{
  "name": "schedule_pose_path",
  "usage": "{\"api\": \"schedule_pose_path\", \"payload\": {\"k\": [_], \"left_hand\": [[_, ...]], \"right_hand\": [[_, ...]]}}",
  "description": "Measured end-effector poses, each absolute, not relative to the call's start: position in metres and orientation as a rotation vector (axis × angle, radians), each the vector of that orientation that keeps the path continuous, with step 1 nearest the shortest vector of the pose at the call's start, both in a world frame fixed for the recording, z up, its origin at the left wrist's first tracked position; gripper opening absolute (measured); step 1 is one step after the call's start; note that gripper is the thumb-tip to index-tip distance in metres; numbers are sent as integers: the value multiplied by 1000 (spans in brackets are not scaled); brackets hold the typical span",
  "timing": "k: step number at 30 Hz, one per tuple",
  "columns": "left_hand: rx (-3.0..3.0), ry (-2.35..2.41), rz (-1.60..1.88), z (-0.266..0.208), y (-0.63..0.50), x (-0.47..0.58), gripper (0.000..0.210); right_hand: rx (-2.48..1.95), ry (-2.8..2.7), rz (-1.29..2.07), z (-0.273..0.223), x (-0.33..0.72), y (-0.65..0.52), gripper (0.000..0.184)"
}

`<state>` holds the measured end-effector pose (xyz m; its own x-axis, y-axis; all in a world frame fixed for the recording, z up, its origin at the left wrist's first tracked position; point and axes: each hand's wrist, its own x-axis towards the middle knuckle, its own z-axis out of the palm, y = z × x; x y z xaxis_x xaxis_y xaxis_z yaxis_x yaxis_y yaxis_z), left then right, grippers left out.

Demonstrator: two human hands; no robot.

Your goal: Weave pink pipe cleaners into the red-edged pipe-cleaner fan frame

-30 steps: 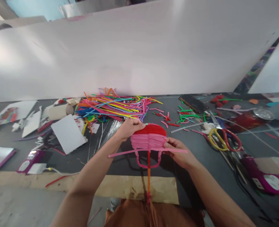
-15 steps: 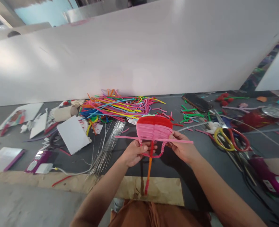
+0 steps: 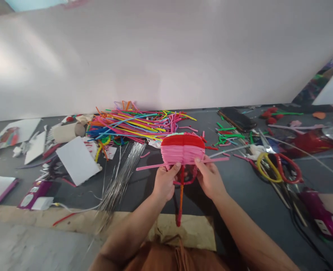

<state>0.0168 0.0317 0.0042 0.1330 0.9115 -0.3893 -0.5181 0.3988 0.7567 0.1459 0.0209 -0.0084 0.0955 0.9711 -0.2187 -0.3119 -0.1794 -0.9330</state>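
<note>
A pipe-cleaner craft (image 3: pixel 182 153) is held up in front of me, with pale green at its top edge, a red band, and pink rows below. A red and orange stem (image 3: pixel 181 195) runs down from it. One pink pipe cleaner (image 3: pixel 146 166) lies crosswise along its lower edge, both ends sticking out past the sides. My left hand (image 3: pixel 165 183) pinches the lower left edge, thumb on the front. On the lower right edge my right hand (image 3: pixel 209 177) is closed, fingers at the pink strip. A twisted pink loop (image 3: pixel 194 176) below is partly hidden by the hands.
Behind lies a heap of coloured pipe cleaners (image 3: pixel 132 122); thin metal wires (image 3: pixel 121 180) are left of my hands. Scissors (image 3: pixel 268 165), a phone (image 3: pixel 236 119) and a red can (image 3: pixel 307 142) lie right. A white card (image 3: pixel 77 161) is left. A white panel (image 3: pixel 166 56) stands behind the table.
Both hands have shifted their hold higher onto the craft's lower edge, with the left thumb now on the pink strip. The view has tilted down slightly.
</note>
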Motion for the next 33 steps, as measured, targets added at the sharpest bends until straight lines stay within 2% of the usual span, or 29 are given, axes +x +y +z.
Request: {"api": "schedule_pose_path", "payload": {"k": [5,23,33], "left_hand": [[454,981,1151,-4,32,17,19],[425,981,1104,3,33,12,30],[467,1012,1117,2,39,5,28]], "right_hand": [[-1083,-459,1375,-11,143,20,22],[-1086,-559,1418,-22,150,16,22],[-1046,-555,1434,-25,152,16,21]]}}
